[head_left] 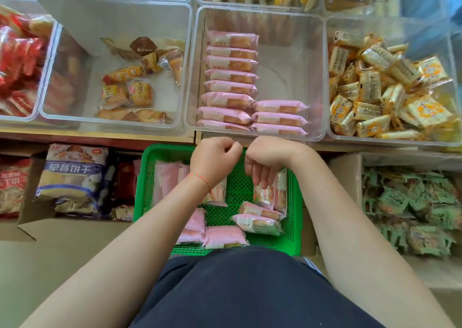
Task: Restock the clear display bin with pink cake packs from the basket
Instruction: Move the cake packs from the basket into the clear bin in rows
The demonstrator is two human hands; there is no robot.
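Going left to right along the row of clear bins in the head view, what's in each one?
Red packs → mixed bread buns → pink cake packs → yellow snack packs.
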